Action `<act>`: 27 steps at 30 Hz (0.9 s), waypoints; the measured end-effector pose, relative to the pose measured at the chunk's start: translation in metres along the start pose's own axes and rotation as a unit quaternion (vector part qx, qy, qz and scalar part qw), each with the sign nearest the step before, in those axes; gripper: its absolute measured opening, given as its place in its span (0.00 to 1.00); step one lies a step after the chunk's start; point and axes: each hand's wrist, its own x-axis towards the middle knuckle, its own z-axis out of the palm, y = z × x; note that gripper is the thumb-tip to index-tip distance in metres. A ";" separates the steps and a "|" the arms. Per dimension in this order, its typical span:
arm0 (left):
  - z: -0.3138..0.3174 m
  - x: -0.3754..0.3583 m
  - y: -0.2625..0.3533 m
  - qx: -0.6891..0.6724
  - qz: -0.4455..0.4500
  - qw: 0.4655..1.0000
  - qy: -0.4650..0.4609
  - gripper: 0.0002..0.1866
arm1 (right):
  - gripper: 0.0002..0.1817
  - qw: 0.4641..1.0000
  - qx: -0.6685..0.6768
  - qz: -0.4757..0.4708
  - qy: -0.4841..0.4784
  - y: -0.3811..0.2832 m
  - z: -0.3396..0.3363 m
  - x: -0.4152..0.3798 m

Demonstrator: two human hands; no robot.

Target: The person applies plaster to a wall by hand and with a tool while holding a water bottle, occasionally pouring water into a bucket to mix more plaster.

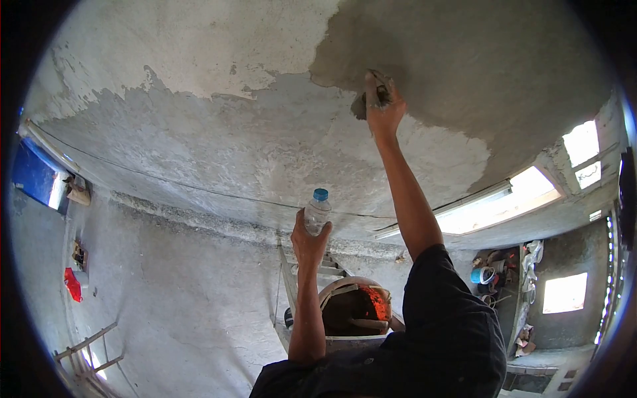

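Rough grey plastered ceiling (219, 139) filling the upper frame, right hand (383, 106) at upper centre, grip closed around a trowel (369, 99) pressed to wet plaster, left hand (309, 240) at centre, grip wrapped around a blue-capped plastic bottle (318, 211), contents unclear, bucket (355, 306) holding dark mortar below.

Overhead is the ceiling (219, 132), and the right hand (383, 109) presses a trowel (373, 99) up against it. Lower and to the left, the left hand (309, 242) holds a bottle (317, 212) upright, well apart from the trowel. Below the bottle a bucket (352, 306) sits on top of a ladder (312, 292), just left of the person's sleeve (451, 318). A window (491, 209) lies to the right.
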 end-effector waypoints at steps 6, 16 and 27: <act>-0.002 0.000 0.000 0.004 -0.006 1.000 -0.009 0.33 | 0.06 0.983 -0.114 -0.130 0.057 0.001 0.006 0.028; -0.003 -0.002 0.011 -0.015 0.006 1.000 -0.007 0.29 | 0.06 0.988 -0.084 -0.123 0.046 0.007 0.012 0.040; -0.002 -0.002 0.006 -0.011 0.000 1.000 -0.003 0.31 | 0.05 0.987 -0.095 -0.119 0.045 0.013 0.014 0.040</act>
